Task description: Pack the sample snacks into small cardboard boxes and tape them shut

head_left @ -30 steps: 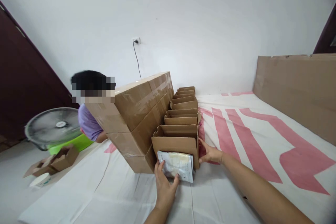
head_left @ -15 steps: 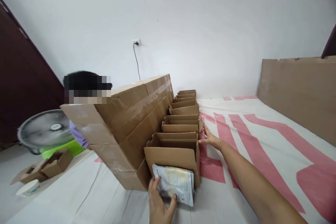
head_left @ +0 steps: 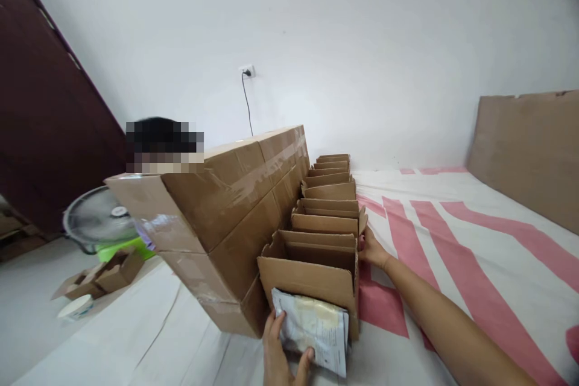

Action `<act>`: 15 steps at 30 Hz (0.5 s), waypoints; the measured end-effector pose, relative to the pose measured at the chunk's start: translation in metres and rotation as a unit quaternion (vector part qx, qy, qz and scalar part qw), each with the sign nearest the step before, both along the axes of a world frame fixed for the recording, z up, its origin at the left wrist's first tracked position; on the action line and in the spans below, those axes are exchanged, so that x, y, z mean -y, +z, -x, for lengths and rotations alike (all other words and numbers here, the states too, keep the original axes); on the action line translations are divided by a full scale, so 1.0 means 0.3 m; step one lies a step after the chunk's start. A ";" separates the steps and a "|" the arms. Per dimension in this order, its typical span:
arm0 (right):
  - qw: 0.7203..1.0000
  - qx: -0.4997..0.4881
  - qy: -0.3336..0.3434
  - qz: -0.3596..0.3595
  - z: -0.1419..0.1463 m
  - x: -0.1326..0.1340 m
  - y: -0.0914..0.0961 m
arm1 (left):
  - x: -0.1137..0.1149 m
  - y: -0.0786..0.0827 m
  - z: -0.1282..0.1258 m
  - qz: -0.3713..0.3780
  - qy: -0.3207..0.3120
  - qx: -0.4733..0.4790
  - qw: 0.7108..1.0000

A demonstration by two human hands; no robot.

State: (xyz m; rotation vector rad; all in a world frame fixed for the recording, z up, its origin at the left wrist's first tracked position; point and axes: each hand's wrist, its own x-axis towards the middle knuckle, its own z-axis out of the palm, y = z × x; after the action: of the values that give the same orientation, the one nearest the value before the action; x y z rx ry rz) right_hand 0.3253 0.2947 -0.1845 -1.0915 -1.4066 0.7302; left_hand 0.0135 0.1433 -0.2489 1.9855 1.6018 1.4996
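Observation:
My left hand [head_left: 284, 356] grips a flat, pale printed pouch [head_left: 316, 329], thumb on its face and fingers at its left edge. The pouch leans in front of the nearest open cardboard box [head_left: 307, 277]. At the right end of the second box [head_left: 323, 224] is my right hand [head_left: 373, 250], thumb and fingers apart, touching beside a raised side flap [head_left: 362, 220]. That flap and the box hide some of its fingertips. What the nearest box holds cannot be seen.
More open boxes [head_left: 329, 190] run in a row toward the wall. Taped, closed cartons [head_left: 235, 193] are stacked along their left. A person's head and purple sleeve show behind the stack, near a fan [head_left: 97, 217]. A large cardboard sheet [head_left: 525, 151] stands at right.
My view has shifted, so the scene sits further right. My right hand has moved in closer to the second box, and its flap leans further outward. My left hand keeps the pouch.

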 end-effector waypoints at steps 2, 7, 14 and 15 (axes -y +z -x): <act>1.000 -0.001 -0.003 -0.003 -0.009 -0.001 -0.009 | -0.001 -0.002 -0.006 -0.007 -0.005 -0.015 1.000; 1.000 -0.019 0.021 -0.005 -0.019 -0.009 -0.024 | -0.013 -0.004 -0.025 0.004 -0.017 -0.037 0.999; 1.000 0.002 0.000 0.014 -0.017 -0.020 0.005 | -0.048 0.041 -0.048 0.064 -0.035 -0.069 0.995; 1.000 0.017 -0.006 0.017 -0.013 -0.018 0.012 | -0.052 0.051 -0.055 0.074 -0.042 -0.075 0.994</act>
State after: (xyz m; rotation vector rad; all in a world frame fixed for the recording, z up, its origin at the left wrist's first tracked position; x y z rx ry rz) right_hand 0.3291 0.3000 -0.1809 -1.1416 -1.4196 0.7321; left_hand 0.0301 0.1588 -0.2335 2.0966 1.6124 1.1911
